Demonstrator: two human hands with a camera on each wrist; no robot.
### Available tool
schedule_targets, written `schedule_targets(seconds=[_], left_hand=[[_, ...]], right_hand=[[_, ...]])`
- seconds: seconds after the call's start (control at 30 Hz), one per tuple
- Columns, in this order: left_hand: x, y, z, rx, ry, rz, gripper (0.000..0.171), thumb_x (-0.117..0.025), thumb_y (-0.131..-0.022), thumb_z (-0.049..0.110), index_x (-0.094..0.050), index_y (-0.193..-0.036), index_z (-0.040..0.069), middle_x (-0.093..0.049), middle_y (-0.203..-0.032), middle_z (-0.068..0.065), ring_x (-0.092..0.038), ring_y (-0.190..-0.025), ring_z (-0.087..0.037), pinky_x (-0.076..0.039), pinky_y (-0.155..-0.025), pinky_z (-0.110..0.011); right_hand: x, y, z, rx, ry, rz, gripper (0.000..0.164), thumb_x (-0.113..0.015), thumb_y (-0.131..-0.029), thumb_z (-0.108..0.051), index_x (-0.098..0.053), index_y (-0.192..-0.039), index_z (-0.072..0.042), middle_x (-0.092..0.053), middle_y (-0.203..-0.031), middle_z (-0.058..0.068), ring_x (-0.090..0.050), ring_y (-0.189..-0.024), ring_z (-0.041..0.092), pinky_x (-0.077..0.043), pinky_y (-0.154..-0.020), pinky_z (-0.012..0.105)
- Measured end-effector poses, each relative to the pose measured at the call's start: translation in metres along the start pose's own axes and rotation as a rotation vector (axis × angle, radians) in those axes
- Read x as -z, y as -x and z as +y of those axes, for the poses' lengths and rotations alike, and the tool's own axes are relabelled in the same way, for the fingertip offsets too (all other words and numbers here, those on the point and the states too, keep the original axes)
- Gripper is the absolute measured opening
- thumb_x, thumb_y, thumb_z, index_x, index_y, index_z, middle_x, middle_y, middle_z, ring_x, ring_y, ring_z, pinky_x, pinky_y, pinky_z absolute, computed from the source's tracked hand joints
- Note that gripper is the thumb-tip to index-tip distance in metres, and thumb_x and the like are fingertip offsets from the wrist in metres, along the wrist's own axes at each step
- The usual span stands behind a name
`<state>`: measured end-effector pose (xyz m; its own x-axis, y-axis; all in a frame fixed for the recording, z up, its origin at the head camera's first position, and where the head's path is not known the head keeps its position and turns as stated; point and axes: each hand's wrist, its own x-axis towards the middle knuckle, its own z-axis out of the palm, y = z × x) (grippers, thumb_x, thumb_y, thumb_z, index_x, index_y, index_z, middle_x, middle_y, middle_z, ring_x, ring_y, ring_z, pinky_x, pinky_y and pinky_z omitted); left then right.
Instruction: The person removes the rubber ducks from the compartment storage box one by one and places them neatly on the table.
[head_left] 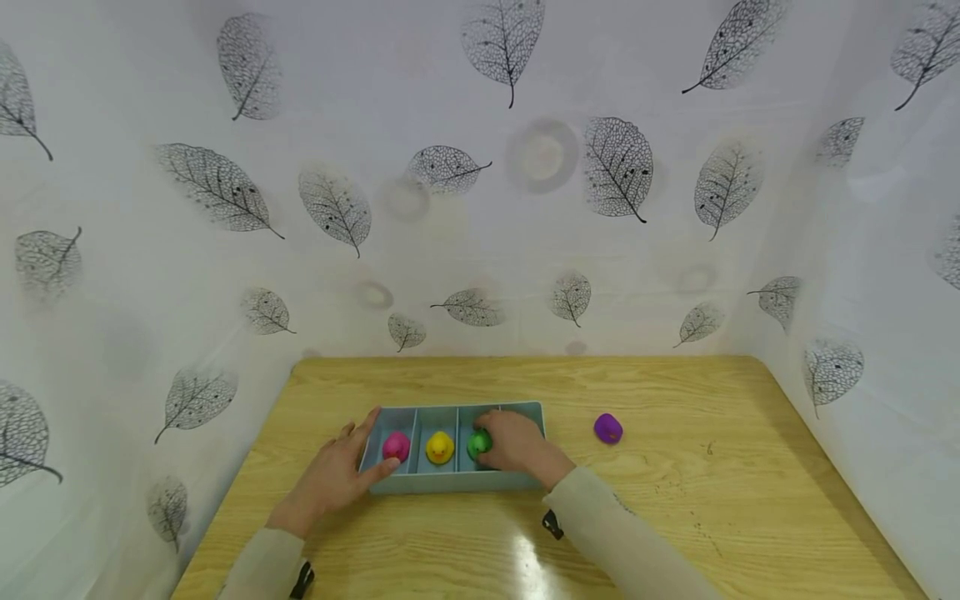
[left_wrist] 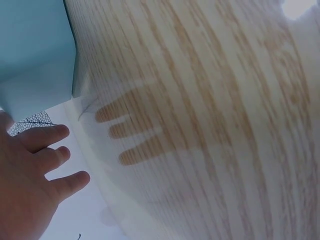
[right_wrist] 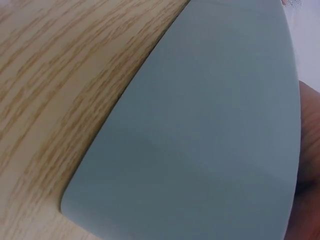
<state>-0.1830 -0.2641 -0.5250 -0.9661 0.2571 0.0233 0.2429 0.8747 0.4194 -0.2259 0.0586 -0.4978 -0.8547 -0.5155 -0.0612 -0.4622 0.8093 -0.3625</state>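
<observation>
A pale blue divided tray (head_left: 450,483) sits on the table with a pink rubber duck (head_left: 396,447) in its left compartment and a yellow rubber duck (head_left: 439,448) in the one beside it. My left hand (head_left: 333,475) rests on the tray's left end, index finger along the end wall and thumb at the front rim; the other fingers stick out loosely in the left wrist view. With thumb and fingers, my right hand (head_left: 517,442) holds a green rubber duck (head_left: 477,444) inside the third compartment. The tray's wall (right_wrist: 190,130) hides most of this hand in the right wrist view.
A purple rubber duck (head_left: 608,428) lies on the wooden table (head_left: 712,483), right of the tray. White curtain (head_left: 480,208) with a grey leaf print surrounds the table at the back and sides.
</observation>
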Motion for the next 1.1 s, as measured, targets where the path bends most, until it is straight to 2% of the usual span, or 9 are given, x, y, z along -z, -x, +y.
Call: schedule_targets(seconds=[0.53, 0.7, 0.83, 1.1], left_hand=[[-0.0017, 0.0008, -0.0015, -0.002, -0.010, 0.022, 0.091, -0.058, -0.100, 0.064, -0.023, -0.169, 0.015, -0.054, -0.152, -0.032, -0.044, -0.142, -0.063, -0.040, -0.111, -0.077], [0.0009, 0.0009, 0.0004, 0.008, -0.004, 0.002, 0.092, -0.056, -0.101, 0.066, -0.021, -0.170, 0.017, -0.052, -0.154, -0.032, -0.043, -0.142, -0.063, -0.039, -0.112, -0.077], [0.0019, 0.0012, 0.0011, 0.017, -0.005, -0.012, 0.092, -0.055, -0.101, 0.067, -0.019, -0.171, 0.018, -0.050, -0.155, -0.033, -0.042, -0.143, -0.064, -0.038, -0.112, -0.077], [0.0009, 0.0014, 0.0013, 0.005, -0.014, 0.010, 0.092, -0.057, -0.100, 0.065, -0.022, -0.170, 0.015, -0.051, -0.152, -0.035, -0.045, -0.140, -0.065, -0.040, -0.111, -0.077]], right_hand=[[-0.0004, 0.0008, 0.0038, 0.021, -0.041, 0.017, 0.046, -0.083, -0.084, -0.022, -0.074, -0.126, -0.005, -0.075, -0.116, 0.008, -0.063, -0.089, 0.016, -0.054, -0.076, 0.032], [-0.0008, 0.0011, 0.0045, 0.017, -0.038, 0.014, 0.046, -0.083, -0.084, -0.023, -0.074, -0.126, -0.006, -0.075, -0.114, 0.006, -0.061, -0.087, 0.014, -0.053, -0.073, 0.031], [-0.0003, 0.0020, 0.0040, 0.015, -0.016, 0.025, 0.047, -0.083, -0.085, -0.026, -0.074, -0.128, -0.008, -0.075, -0.118, 0.006, -0.059, -0.091, 0.016, -0.052, -0.073, 0.031], [0.0013, 0.0030, 0.0039, 0.037, 0.004, 0.045, 0.049, -0.083, -0.086, -0.028, -0.073, -0.130, -0.009, -0.074, -0.125, 0.007, -0.062, -0.100, 0.020, -0.052, -0.075, 0.031]])
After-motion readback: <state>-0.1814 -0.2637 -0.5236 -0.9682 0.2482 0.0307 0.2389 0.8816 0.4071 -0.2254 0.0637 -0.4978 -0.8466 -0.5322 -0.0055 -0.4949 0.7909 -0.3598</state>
